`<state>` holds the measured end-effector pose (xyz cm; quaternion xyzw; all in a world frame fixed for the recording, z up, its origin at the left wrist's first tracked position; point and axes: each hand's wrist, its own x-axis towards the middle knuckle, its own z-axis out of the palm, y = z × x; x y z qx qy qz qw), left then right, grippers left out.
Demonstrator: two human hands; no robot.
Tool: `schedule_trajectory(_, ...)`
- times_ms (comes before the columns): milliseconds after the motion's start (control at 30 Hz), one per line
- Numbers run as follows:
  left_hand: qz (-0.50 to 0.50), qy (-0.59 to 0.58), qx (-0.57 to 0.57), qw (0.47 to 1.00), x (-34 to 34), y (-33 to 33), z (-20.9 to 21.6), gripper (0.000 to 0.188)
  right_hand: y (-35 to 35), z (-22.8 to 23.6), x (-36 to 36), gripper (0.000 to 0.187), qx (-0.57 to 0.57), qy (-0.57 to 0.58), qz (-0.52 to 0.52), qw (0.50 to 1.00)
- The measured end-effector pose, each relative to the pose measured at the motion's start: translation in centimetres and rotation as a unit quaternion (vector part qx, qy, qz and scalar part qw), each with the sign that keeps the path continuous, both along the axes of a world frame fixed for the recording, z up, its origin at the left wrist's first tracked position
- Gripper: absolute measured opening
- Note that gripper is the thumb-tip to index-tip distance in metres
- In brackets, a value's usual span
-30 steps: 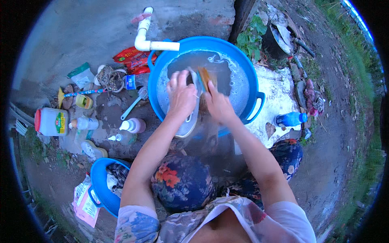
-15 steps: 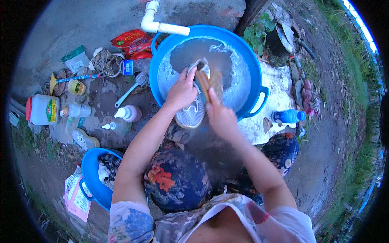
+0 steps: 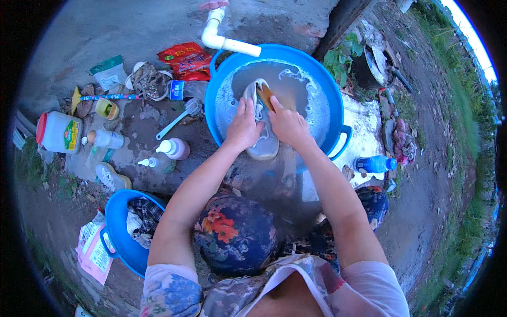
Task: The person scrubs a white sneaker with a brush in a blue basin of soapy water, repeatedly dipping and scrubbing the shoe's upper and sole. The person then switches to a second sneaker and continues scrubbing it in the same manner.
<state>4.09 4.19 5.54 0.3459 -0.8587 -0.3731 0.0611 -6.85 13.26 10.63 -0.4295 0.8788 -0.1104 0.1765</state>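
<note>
A light grey sneaker (image 3: pixel 263 147) is held over the near rim of a large blue basin (image 3: pixel 210 100), its heel end over the water and its toe toward me. My left hand (image 3: pixel 244 126) grips the sneaker along its left side. My right hand (image 3: pixel 288 124) is closed around a brown wooden brush (image 3: pixel 265 95), which meets the sneaker near its heel opening. The brush's bristles are hidden. Cloudy, sudsy water (image 3: pixel 311 105) fills the basin.
A white pipe (image 3: pixel 232 44) reaches over the basin's far rim. On the left are a pump bottle (image 3: pixel 175 148), a light-blue-handled brush (image 3: pixel 177 121), another sneaker (image 3: pixel 112 176) and a smaller blue basin (image 3: pixel 117 222) holding cloth. A blue bottle (image 3: pixel 375 164) lies at right.
My right hand has brought the brush against the sneaker's heel end, less blurred than before. The sneaker has turned more upright in the picture. The whole view has shifted slightly.
</note>
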Motion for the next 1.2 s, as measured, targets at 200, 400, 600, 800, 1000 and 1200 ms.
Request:
schedule_trajectory(200,0.043,0.047,-0.03,0.997,1.0,-0.6,-1.1,0.08,6.4,1.2,2.2,0.047,-0.009,-0.085,0.059,0.995)
schedule_trajectory(400,0.01,0.029,-0.053,0.998,-0.2,-0.2,-0.7,0.08,-0.3,0.8,0.2,0.05,0.006,-0.022,0.015,1.0)
schedule_trajectory(600,0.012,0.041,-0.044,0.998,0.8,-0.9,-1.4,0.07,7.5,2.7,1.6,0.051,0.002,-0.16,0.024,0.987)
schedule_trajectory(800,-0.105,-0.051,-0.082,0.99,1.9,-0.1,1.6,0.052,5.5,2.8,-2.4,0.05,-0.222,-0.142,-0.094,0.96)
schedule_trajectory(1000,-0.068,0.041,-0.125,0.989,1.3,0.5,0.8,0.039,0.6,-1.7,0.0,0.049,-0.027,-0.007,-0.006,1.0)
schedule_trajectory(1200,-0.089,0.022,-0.101,0.991,0.8,0.5,1.7,0.04,-0.1,-2.5,-4.2,0.046,-0.103,0.02,0.036,0.994)
